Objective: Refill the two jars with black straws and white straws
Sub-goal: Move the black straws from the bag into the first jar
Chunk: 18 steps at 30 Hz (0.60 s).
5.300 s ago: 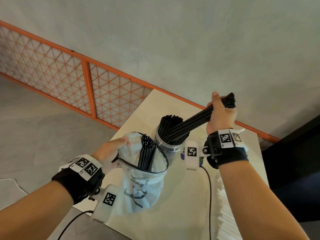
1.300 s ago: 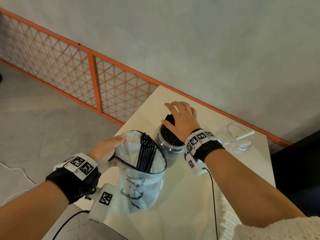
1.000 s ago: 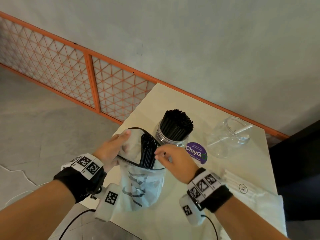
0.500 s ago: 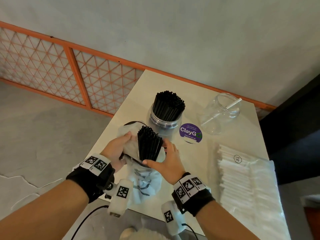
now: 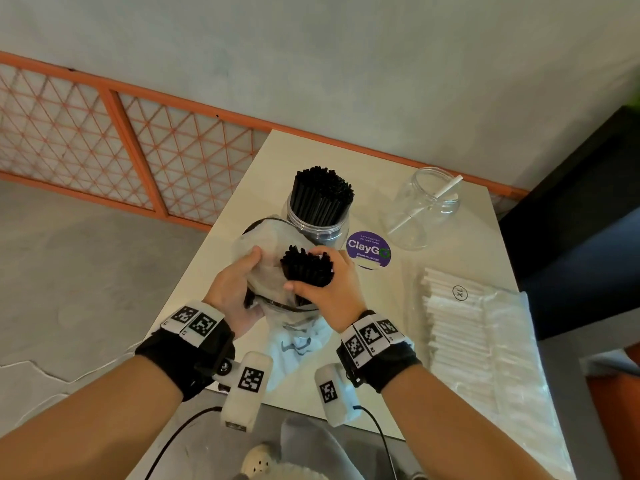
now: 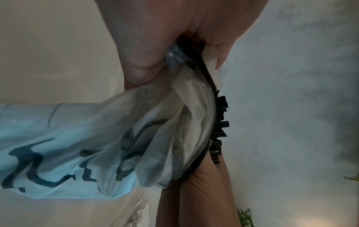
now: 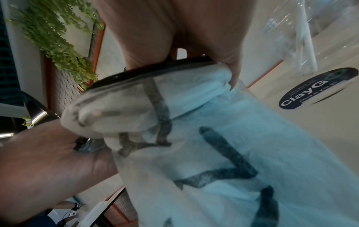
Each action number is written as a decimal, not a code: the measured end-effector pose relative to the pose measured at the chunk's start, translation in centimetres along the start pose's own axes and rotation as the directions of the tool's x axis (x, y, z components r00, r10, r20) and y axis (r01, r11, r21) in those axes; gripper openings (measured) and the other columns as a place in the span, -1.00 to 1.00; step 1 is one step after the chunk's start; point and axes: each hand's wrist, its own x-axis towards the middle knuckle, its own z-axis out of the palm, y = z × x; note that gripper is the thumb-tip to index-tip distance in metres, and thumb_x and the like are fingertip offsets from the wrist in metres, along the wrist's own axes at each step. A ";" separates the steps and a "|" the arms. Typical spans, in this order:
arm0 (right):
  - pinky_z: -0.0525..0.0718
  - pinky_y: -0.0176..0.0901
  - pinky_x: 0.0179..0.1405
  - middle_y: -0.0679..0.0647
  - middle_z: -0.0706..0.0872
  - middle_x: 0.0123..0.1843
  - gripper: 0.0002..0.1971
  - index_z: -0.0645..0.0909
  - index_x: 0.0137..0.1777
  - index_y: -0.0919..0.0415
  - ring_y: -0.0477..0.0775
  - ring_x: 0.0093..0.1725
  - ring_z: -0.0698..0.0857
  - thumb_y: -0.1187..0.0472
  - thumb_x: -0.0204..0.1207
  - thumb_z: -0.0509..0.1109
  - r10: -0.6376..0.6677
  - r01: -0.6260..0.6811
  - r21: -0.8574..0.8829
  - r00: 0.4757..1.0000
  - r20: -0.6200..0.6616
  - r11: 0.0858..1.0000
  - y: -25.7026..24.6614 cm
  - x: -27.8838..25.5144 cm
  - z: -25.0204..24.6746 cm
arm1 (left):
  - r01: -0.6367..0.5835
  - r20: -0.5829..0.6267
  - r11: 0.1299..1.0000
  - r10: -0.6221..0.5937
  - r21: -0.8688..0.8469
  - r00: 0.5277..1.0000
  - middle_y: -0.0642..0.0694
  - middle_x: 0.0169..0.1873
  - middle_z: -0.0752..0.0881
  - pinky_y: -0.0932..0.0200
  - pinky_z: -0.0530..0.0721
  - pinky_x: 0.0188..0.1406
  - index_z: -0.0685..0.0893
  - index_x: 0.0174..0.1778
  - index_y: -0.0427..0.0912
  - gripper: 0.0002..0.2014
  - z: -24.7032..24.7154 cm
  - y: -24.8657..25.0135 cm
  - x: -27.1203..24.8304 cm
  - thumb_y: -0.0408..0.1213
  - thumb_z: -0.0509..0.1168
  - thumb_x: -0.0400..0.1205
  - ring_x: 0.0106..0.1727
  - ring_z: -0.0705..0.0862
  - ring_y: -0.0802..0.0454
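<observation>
Bag (image 5: 277,271) before full jar (image 5: 320,216), sticker (image 5: 369,250) right of it, second jar (image 5: 420,216) further right

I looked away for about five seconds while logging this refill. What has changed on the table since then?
The right hand let go of the bundle it was feeding into the black-straw jar, came back, and now grips the black straws left in the bag. The left hand kept holding the bag's rim. The clear jar with one white straw stayed put.

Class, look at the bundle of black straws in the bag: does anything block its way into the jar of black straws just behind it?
Nothing stands between the bundle and the jar, but that jar's mouth already looks packed.
</observation>
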 end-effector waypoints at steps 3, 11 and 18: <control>0.52 0.05 0.33 -0.13 0.44 0.14 -0.39 0.50 0.17 -0.24 0.07 0.26 0.47 -0.14 0.12 0.67 -0.057 0.057 0.031 0.998 -0.002 0.998 -0.6 0.4 -0.1 | -0.017 0.076 1.000 0.016 0.016 0.997 -0.20 0.18 0.73 -0.14 0.53 0.35 0.64 0.29 -0.14 -0.60 0.5 0.5 -0.7 0.01 0.20 0.65 0.22 0.68 -0.13; 0.44 -0.08 0.32 -0.10 0.47 0.20 -0.31 0.54 0.29 0.01 -0.07 0.22 0.44 -0.25 0.17 0.54 -0.238 0.224 -0.132 0.966 -0.103 0.966 0.0 1.0 -0.7 | -0.020 0.204 1.000 0.016 0.016 0.979 -0.26 0.26 0.69 -0.08 0.63 0.25 0.61 0.34 -0.21 -0.60 1.7 1.0 -0.9 -0.10 0.15 0.67 0.26 0.68 -0.15; 0.53 -0.54 0.13 -0.33 0.63 0.10 -0.23 0.29 0.46 -0.10 -0.37 0.13 0.61 0.12 0.32 0.63 -0.088 0.094 0.190 0.995 -0.041 0.977 0.7 0.6 -2.2 | -0.047 0.079 0.998 0.043 0.050 0.996 -0.21 -0.01 0.81 -0.01 0.57 0.24 0.81 0.00 -0.17 -0.64 4.0 0.0 -0.3 -0.07 0.14 0.69 0.01 0.76 -0.05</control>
